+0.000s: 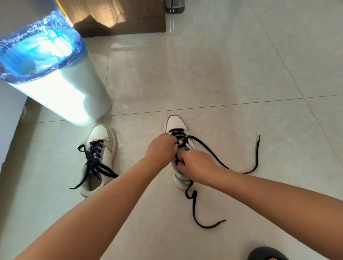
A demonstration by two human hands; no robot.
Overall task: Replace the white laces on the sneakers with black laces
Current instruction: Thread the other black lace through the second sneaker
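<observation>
- Left hand (pixel 161 148) and right hand (pixel 196 166) both pinch the black lace (pixel 211 152) over the right sneaker (pixel 176 123).
- Left sneaker (pixel 102 137) stands laced, near the bin (pixel 81 89).

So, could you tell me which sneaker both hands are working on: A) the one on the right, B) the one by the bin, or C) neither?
A: both hands are at the right sneaker, its black lace trailing loose on the floor.

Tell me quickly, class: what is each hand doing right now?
Left hand: fingers curled, pinching the black lace on the right-side sneaker.
Right hand: fingers curled, pinching the same lace lower down.
</observation>
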